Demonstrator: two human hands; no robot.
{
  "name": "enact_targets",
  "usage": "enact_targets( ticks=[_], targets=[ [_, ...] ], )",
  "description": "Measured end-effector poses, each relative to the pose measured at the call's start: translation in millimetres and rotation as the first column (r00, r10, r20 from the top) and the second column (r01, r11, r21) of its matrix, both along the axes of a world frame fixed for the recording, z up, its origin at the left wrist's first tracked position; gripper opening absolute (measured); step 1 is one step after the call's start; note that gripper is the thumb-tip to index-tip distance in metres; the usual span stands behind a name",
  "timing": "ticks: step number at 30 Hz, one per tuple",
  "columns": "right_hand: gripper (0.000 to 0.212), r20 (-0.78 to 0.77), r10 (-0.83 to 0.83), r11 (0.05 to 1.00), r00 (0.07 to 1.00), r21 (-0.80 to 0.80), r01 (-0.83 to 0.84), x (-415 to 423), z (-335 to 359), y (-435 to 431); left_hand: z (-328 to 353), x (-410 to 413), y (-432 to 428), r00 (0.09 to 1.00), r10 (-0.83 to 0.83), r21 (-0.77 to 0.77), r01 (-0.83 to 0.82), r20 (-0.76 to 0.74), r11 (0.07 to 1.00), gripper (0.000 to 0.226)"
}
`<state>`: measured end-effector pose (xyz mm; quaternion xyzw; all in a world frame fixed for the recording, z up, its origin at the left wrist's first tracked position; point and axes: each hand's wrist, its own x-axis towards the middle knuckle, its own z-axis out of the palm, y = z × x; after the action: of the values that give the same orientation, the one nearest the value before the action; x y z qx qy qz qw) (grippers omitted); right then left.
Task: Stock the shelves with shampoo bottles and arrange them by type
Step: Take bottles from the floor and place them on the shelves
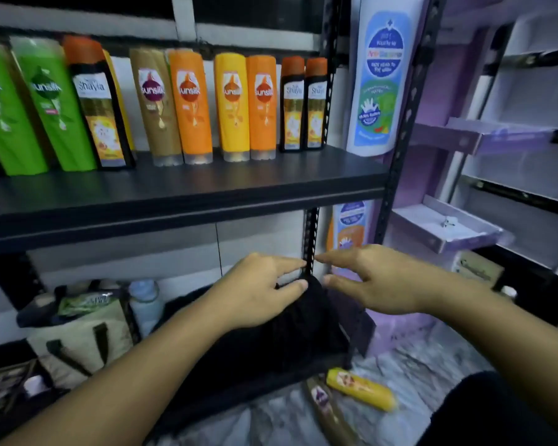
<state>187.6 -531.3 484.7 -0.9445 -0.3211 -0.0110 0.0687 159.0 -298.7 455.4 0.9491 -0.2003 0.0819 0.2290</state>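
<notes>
Bottle, yellow — on floor, below right grip

Shampoo bottles on shelf — hands below

The left forearm and the right forearm are bare, and both extend toward the black perforated shelf post. The left hand is just left of the post, palm down. Its fingers are nearly straight, the thumb is stretched under them, and the tips are at the post. Whether they pinch something, I cannot tell. The right hand is just right of the post, palm down, with relaxed, loosely spread fingers. Its index tip points at the post and it holds nothing.
</notes>
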Motion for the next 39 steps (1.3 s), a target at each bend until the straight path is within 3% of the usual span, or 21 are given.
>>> enact_targets(
  ticks=[5, 8, 11, 18, 23, 28, 35, 39],
  targets=[
    [0.051, -0.174, -0.076, 0.993, 0.982, -0.107, 0.058, -21, -80, -26, -85, -7, -31, 0.983, -0.060, -0.032, 0.055, -0.175, 0.998, 0.050],
    [0.044, -0.290, -0.133, 0.982, 0.948, -0.166, 0.087, -22, -135, -44, -138, -6, -47, 0.939, -0.080, -0.058, 0.064, -0.336, 0.996, 0.044],
    [0.048, -0.392, -0.221, 0.962, 0.893, -0.240, 0.133, -15, -188, -60, -187, 1, -63, 0.878, -0.068, -0.098, 0.024, -0.474, 0.995, 0.032],
    [0.057, -0.575, -0.434, 0.895, 0.694, -0.367, 0.255, 31, -295, -87, -300, 31, -86, 0.780, 0.005, -0.008, -0.013, -0.626, 1.000, 0.033],
    [0.062, -0.610, -0.504, 0.863, 0.612, -0.386, 0.325, 65, -354, -105, -356, 62, -97, 0.701, 0.075, 0.021, -0.085, -0.709, 0.996, 0.032],
    [0.065, -0.636, -0.536, 0.844, 0.556, -0.386, 0.373, 98, -416, -110, -408, 97, -104, 0.641, 0.145, 0.039, -0.176, -0.754, 0.984, 0.047],
    [0.069, -0.552, -0.564, 0.826, 0.614, -0.372, 0.423, 140, -485, -102, -472, 135, -107, 0.515, 0.254, 0.074, -0.345, -0.818, 0.936, 0.039],
    [0.079, -0.525, -0.568, 0.823, 0.634, -0.372, 0.429, 156, -511, -99, -495, 150, -113, 0.349, 0.278, 0.052, -0.538, -0.895, 0.841, 0.052]
  ],
)
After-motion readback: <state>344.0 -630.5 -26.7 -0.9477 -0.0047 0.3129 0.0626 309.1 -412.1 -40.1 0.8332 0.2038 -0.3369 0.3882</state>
